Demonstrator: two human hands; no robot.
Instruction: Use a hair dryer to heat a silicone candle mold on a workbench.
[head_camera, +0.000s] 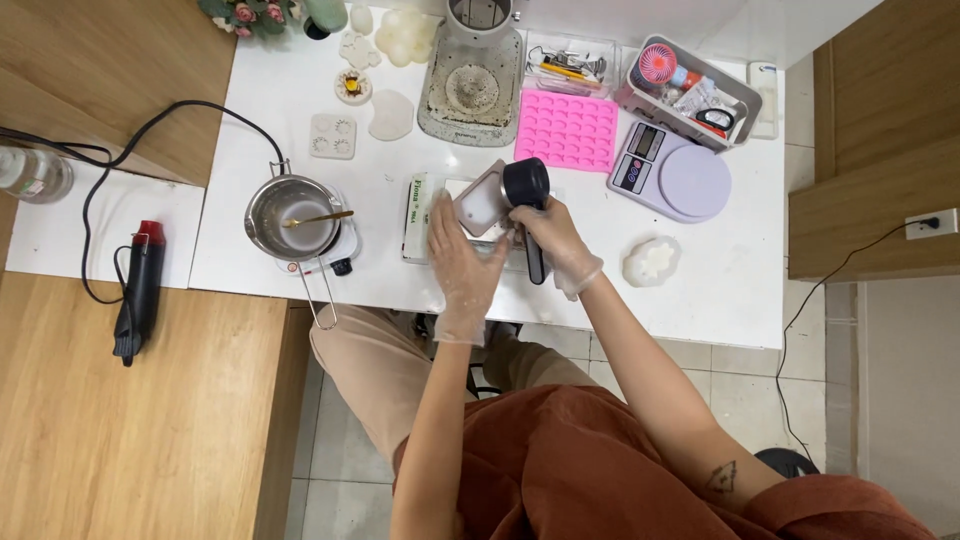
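Both my hands wear thin clear gloves. My right hand grips a black hand-held heat gun by its handle, its round nozzle end pointing at a pale square mould. My left hand holds that mould tilted up on its edge over a flat tray at the white table's front edge. A green and white box lies just left of the mould.
A metal pouring pot with a gold spoon sits on a small hotplate at left. Behind are a pink silicone mould, a lilac kitchen scale, a grey basket of tools, white moulds and a second heat gun on the wooden side surface.
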